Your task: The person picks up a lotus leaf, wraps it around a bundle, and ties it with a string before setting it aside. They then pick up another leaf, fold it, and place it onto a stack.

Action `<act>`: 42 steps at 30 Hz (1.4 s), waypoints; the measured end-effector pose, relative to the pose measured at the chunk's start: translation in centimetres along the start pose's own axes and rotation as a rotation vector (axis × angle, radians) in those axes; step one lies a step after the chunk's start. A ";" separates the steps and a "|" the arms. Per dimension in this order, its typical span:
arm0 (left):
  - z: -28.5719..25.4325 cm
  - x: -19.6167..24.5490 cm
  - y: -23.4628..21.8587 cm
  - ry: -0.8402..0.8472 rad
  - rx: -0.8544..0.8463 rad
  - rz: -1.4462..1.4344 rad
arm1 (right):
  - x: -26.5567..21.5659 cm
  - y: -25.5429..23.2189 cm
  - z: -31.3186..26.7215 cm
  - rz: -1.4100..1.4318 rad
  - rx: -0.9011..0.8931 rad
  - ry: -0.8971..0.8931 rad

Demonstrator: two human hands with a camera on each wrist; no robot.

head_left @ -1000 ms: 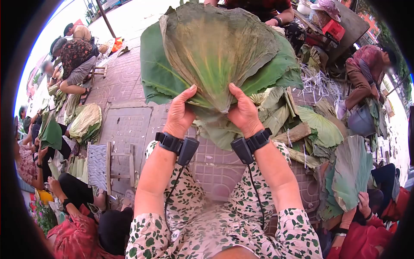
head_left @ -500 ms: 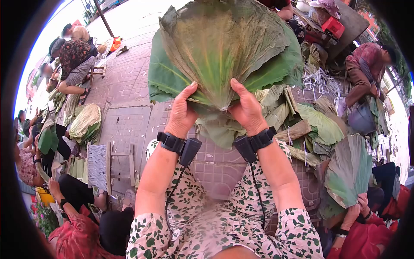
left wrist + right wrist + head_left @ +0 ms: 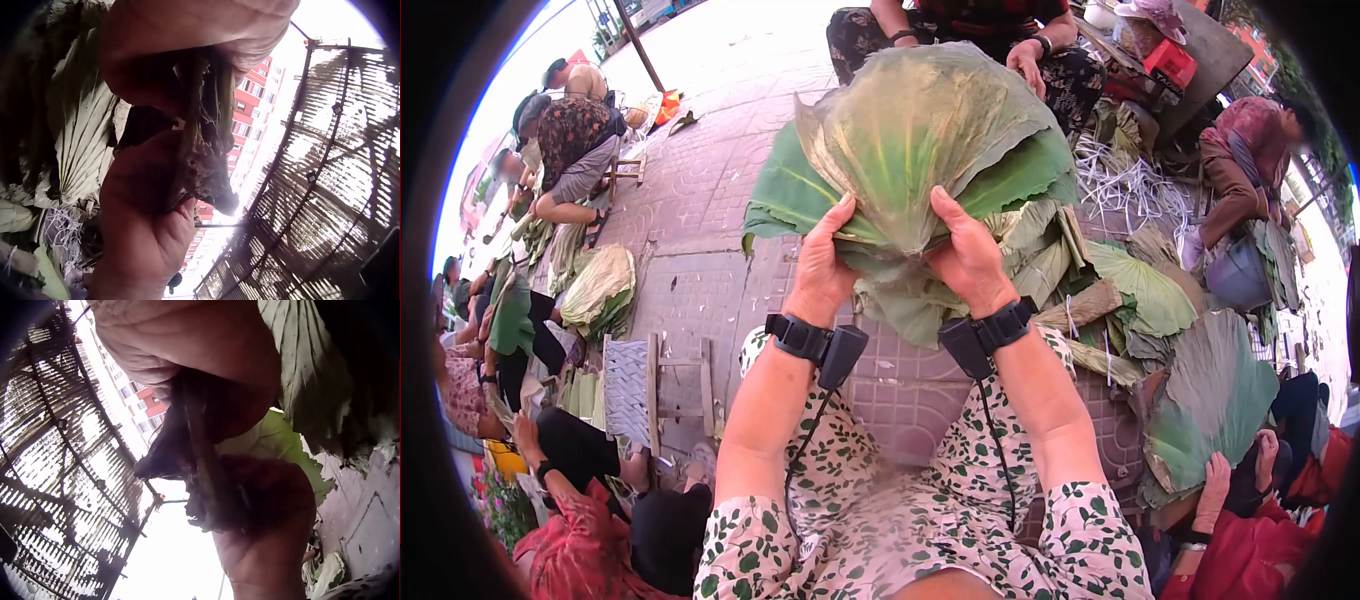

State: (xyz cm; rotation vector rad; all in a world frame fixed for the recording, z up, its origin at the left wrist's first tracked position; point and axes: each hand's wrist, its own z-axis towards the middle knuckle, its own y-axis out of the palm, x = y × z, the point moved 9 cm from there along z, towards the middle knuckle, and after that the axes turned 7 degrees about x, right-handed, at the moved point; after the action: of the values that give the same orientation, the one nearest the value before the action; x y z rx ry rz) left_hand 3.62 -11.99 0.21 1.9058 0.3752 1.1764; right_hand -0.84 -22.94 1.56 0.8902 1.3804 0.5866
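A stack of large fan-shaped leaves, a greyish-green one on top and darker green ones beneath, spreads out in front of the body in the head view. My left hand grips its narrow base from the left, thumb on top. From the right, my right hand holds the same base, thumb also on top. The fingers under the leaves are hidden in the head view. Both wrist views show the bunched base, in the left one as a rough stem end, between the two palms.
Folded and loose leaves lie on the paving to the right, near white strips. A small woven stool stands at the left. Someone sits opposite, beyond the leaves; other people sit at both sides, one at the lower right with a big leaf.
The far edge of the leaf stack has come down and nearer, uncovering the person opposite. Both hands keep their hold at nearly the same place. At the lower right, another person's leaf has spread wider.
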 end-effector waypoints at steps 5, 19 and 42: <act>-0.2 0.2 0.5 0.024 -0.092 -0.029 | -0.6 0.9 -0.7 -0.007 -0.024 0.015; 0.1 -0.1 -0.4 0.024 -0.024 0.039 | -0.5 -0.5 0.1 -0.105 0.030 -0.063; -1.7 0.8 0.9 0.108 -0.046 0.158 | -1.4 0.7 -0.7 -0.166 -0.016 -0.067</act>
State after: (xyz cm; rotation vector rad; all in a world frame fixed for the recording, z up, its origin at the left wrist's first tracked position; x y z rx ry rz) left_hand 2.49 -11.22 1.77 1.8639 0.2571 1.3845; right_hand -1.63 -23.57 3.00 0.7670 1.3717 0.4366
